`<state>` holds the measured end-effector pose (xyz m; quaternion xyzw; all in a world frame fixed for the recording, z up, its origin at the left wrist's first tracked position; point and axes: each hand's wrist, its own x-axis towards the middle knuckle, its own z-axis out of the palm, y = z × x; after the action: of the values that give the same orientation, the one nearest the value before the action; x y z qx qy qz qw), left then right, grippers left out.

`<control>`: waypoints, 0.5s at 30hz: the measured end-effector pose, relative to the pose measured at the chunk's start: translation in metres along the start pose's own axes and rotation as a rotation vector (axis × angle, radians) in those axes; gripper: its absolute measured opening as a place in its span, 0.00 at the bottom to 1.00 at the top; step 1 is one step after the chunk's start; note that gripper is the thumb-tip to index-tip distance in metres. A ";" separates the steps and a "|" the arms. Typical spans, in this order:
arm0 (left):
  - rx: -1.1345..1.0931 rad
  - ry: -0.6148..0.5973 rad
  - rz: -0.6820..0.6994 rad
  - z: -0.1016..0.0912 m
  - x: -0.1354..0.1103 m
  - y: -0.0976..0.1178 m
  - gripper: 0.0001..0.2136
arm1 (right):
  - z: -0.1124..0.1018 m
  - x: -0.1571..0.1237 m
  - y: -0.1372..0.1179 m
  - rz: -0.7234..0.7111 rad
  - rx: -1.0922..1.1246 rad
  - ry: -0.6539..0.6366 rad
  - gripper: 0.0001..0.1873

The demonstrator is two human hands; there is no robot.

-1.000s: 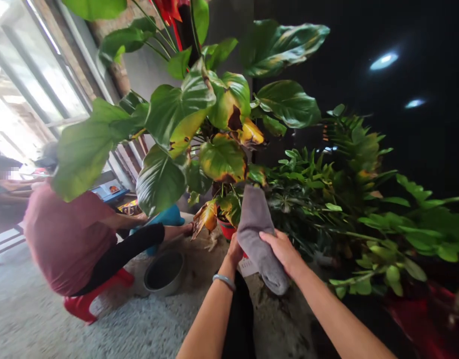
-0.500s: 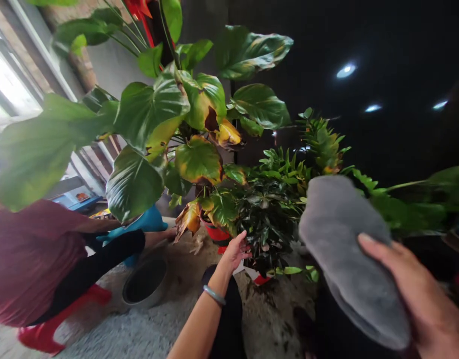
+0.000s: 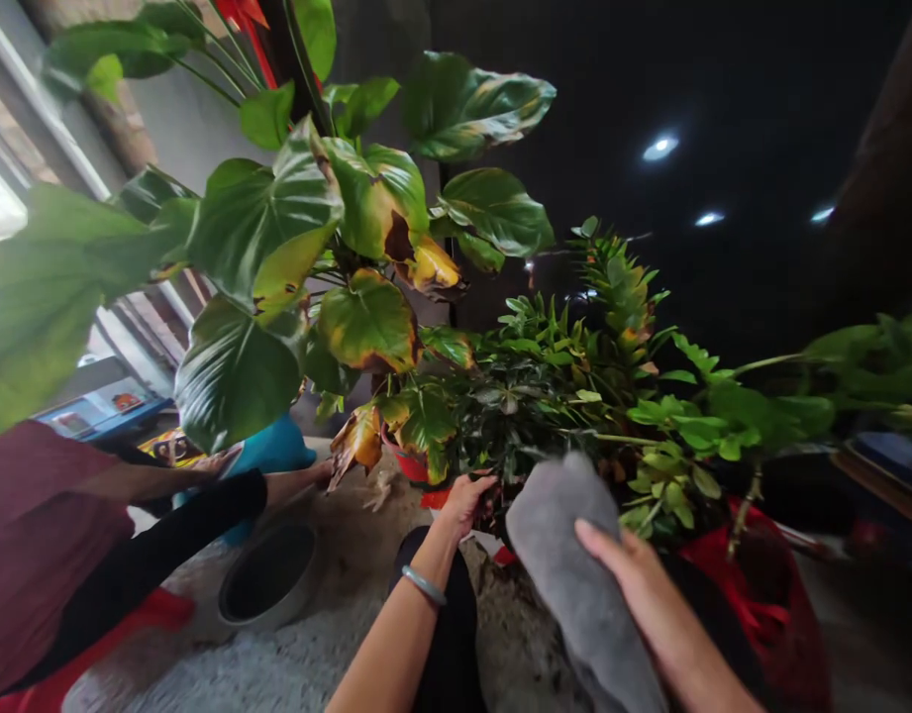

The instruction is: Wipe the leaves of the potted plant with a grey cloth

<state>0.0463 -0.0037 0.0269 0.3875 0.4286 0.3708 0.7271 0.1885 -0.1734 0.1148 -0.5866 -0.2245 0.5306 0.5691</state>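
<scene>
The grey cloth (image 3: 556, 569) is gripped by the right hand (image 3: 653, 594) from one side only, with the thumb pressed over its face; if that hold is loosened, the folds could be let slip and the cloth dropped onto the dirty floor (image 3: 352, 584). Thin stems in the dark leafy plant (image 3: 515, 406) could be bent or snapped if they are caught by the cloth or pulled by the left hand (image 3: 466, 503), since the leaves are packed closely there. The browned leaf (image 3: 357, 438), by which the left hand is passed on the outer side, looks brittle, and it could be torn off if it is brushed by the forearm. The white-and-red container (image 3: 496, 547) below could be nudged out of place if it is knocked.

The cloth is held in the right hand, partly folded, with its upper end tilted toward the plants and its lower part hung down in front of the knees. It is kept apart from the left hand, to the right of it; whether any leaf is touched by its upper end cannot be told. The left hand is placed low at the plant's base; its fingertips are partly hidden by foliage, so whether anything is grasped there cannot be told.
</scene>
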 end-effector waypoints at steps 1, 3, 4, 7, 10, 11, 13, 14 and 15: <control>0.015 0.014 0.005 -0.002 -0.001 0.001 0.12 | -0.004 0.004 -0.018 -0.077 -0.010 0.076 0.23; 0.037 0.047 0.011 -0.004 -0.002 0.002 0.11 | -0.007 0.019 -0.050 -0.250 0.031 0.247 0.21; 0.044 0.061 0.007 -0.004 -0.003 0.002 0.11 | -0.005 0.028 -0.060 -0.295 0.086 0.303 0.19; 0.050 0.107 -0.020 -0.004 -0.005 0.002 0.08 | 0.011 0.046 -0.052 -0.115 0.269 0.254 0.14; 0.059 0.154 -0.024 0.000 -0.006 0.003 0.07 | 0.025 0.032 -0.003 0.242 0.305 0.054 0.13; 0.066 0.167 -0.022 0.001 -0.006 0.003 0.07 | 0.026 0.021 0.011 0.312 0.287 0.010 0.14; 0.078 0.185 -0.023 0.002 -0.007 0.004 0.06 | 0.021 -0.002 0.025 0.318 0.235 0.000 0.16; 0.084 0.188 -0.027 0.002 -0.007 0.004 0.06 | 0.016 -0.011 0.021 0.285 0.207 0.025 0.17; 0.090 0.188 -0.033 0.002 -0.008 0.005 0.05 | 0.011 -0.016 0.010 0.232 0.186 0.063 0.19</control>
<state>0.0441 -0.0090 0.0348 0.3762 0.5175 0.3738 0.6715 0.1704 -0.1850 0.1134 -0.5699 -0.0871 0.5924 0.5627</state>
